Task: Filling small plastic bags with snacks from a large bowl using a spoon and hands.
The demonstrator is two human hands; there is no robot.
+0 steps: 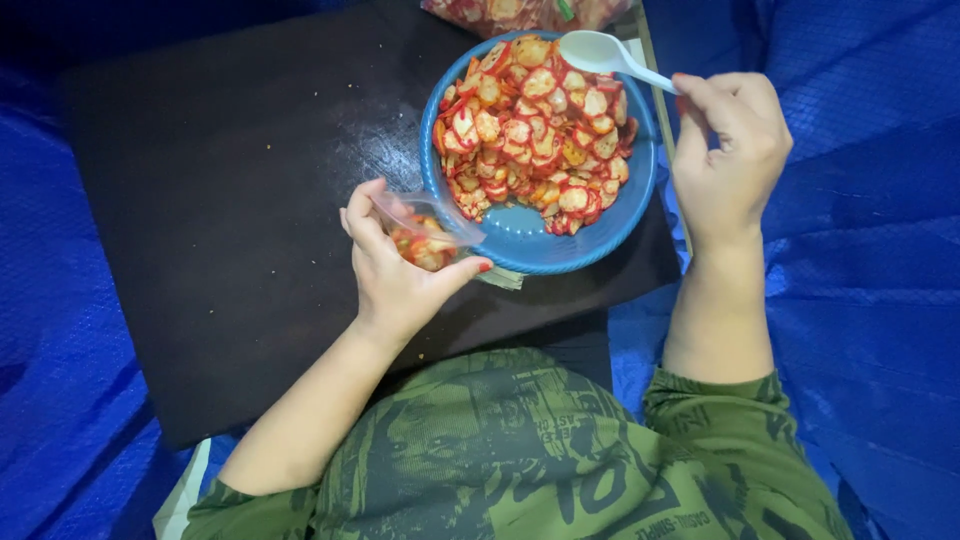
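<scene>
A blue bowl (520, 240) heaped with red and yellow chips (535, 125) sits on a dark board (230, 200). My left hand (395, 270) grips a small clear plastic bag (425, 235) partly filled with chips, held open against the bowl's near-left rim. My right hand (730, 150) is to the right of the bowl and holds a white plastic spoon (600, 52) by its handle. The spoon's bowl is empty and hovers over the far edge of the chips.
A blue tarp (860, 250) surrounds the board on all sides. A clear bag of more chips (520, 12) lies past the bowl at the top edge. Crumbs dot the board. My green patterned shirt fills the lower middle.
</scene>
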